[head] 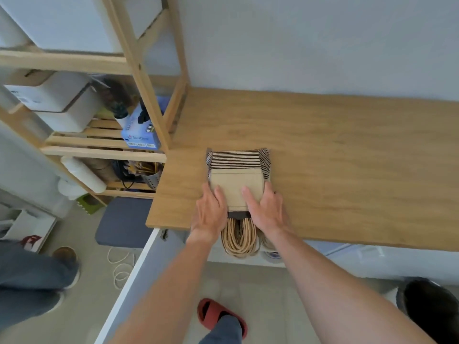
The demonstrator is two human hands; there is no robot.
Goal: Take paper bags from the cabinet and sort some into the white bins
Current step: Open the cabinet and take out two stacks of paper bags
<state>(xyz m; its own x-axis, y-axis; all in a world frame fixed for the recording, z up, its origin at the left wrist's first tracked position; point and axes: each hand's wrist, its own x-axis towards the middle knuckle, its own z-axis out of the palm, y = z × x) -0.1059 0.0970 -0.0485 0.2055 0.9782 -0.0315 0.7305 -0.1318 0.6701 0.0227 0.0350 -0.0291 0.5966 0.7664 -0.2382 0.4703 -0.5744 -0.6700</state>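
A thick stack of folded brown paper bags (236, 181) lies flat on the wooden countertop (323, 157) near its front edge. Their twisted paper handles (239, 240) hang over the edge. My left hand (208, 214) lies on the stack's left side with straight fingers on top. My right hand (267, 211) lies on the right side the same way, fingers flat on the top bag. White bins (67, 105) stand on the wooden shelf unit at the left.
An open white cabinet door (129, 281) juts out below the countertop at the left. The wooden shelf unit (146, 78) holds a blue box (140, 135) and other items. Another person's legs (32, 276) are at the lower left. A black bin (432, 306) stands at the lower right.
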